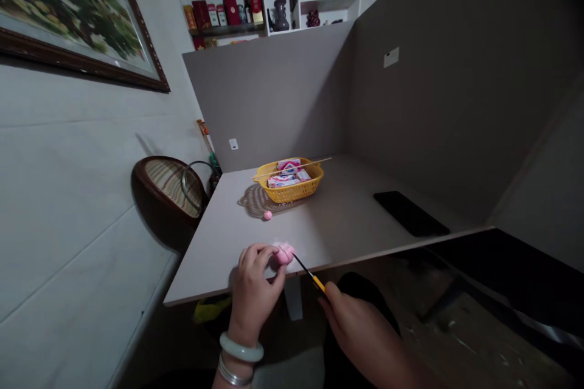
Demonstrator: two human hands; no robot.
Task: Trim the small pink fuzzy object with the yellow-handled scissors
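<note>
My left hand (254, 287) pinches a soft pink lump, likely modelling clay (283, 254), just above the table's near edge. My right hand (360, 333) holds a thin tool (310, 272) with a yellow handle and a black shaft. Its tip touches the right side of the lump. A small pink ball (267, 215) lies on the edge of a round woven mat (254, 200). Behind it, a yellow plastic basket (292, 190) holds pink and white boxes (283, 182) and long wooden sticks (292, 168).
A black phone (410, 213) lies face down on the grey table (337, 225) at the right. Grey partition walls (269, 97) rise behind the table. A framed painting (73, 18) and a round woven wall ornament (170, 189) hang on the left wall. The table's near edge drops to a dark floor.
</note>
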